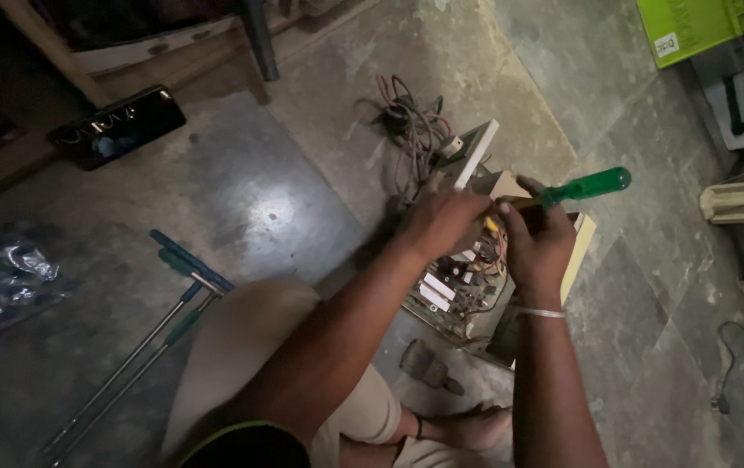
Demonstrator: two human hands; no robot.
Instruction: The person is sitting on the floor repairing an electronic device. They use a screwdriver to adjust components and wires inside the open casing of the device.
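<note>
Green translucent-handled screwdriver (582, 187) lies nearly level, handle pointing right, over the open beige circuit-board box (467, 286). Right hand (538, 243) fisted around it; left hand (443, 221) curled, gripping the box's top.

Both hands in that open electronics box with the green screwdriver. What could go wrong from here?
1. The right hand drives the green screwdriver towards the left hand close by; a slip could jab its fingers.
2. The tip works over a crowded circuit board; it might gouge parts.
3. The loose wires trail from the box and could snag.
</note>
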